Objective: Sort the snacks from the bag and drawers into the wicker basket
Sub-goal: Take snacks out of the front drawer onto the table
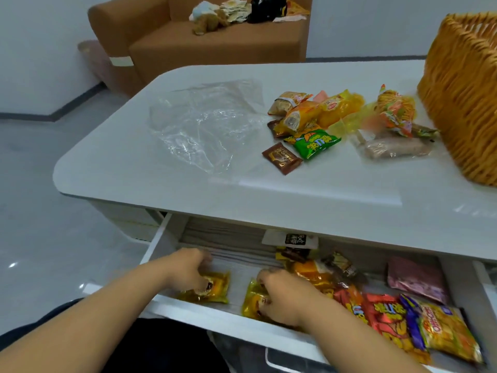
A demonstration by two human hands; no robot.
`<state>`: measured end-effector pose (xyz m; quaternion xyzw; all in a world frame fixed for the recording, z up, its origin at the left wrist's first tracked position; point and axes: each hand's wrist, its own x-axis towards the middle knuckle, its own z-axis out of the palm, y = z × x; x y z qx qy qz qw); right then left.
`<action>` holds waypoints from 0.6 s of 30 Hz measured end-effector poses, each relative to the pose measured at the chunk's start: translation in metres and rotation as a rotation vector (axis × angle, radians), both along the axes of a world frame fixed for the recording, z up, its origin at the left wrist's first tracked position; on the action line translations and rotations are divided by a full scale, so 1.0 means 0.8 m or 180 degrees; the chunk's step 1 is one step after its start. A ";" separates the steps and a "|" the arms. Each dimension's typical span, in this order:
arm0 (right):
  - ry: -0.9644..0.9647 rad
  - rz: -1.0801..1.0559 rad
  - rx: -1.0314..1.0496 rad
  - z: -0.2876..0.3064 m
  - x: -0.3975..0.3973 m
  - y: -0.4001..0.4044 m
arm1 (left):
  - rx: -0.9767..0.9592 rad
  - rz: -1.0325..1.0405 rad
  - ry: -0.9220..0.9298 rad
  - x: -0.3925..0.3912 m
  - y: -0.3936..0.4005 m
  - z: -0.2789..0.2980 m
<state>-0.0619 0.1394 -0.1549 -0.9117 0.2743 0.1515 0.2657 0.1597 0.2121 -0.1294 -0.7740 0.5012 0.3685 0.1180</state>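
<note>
Left hand (pixel 188 267): grip curled on a yellow packet (pixel 208 288) in the open drawer (pixel 158 244), lower left.
Right hand (pixel 282 294): grip grasping another yellow packet (pixel 251 300) (partly hidden).
Wicker basket (pixel 462 103): right edge, on the desk (pixel 134 162).

One wicker basket (pixel 462 109) at the worktop's (pixel 161 162) right edge; one clear plastic bag (pixel 204 122) toward its left end; one open drawer (pixel 164 240) under its front edge; two brown chocolate sachets (pixel 281 158); one green snack packet (pixel 314 144); two hands, left grip (pixel 191 267) and right grip (pixel 282 294).
</note>
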 end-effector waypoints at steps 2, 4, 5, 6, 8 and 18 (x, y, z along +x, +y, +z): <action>0.0155 -0.0033 -0.0021 -0.002 0.001 0.000 | 0.0240 -0.0206 -0.0088 0.000 -0.002 -0.008; 0.0371 -0.0047 -0.0107 -0.001 0.001 0.002 | 0.0330 -0.0316 -0.0135 -0.004 -0.005 -0.014; 0.0479 -0.0048 -0.0157 -0.002 0.001 0.004 | 0.0376 -0.0355 -0.0153 -0.007 -0.006 -0.015; 0.0562 -0.0044 -0.0201 -0.001 0.001 0.005 | 0.0434 -0.0412 -0.0188 -0.011 -0.008 -0.015; 0.0668 -0.0026 -0.0237 0.001 -0.001 0.006 | 0.0588 -0.0642 -0.0379 -0.021 -0.010 -0.011; -0.1632 -0.2310 0.1821 0.040 -0.053 -0.006 | -0.0847 0.0638 0.1065 -0.037 -0.027 0.020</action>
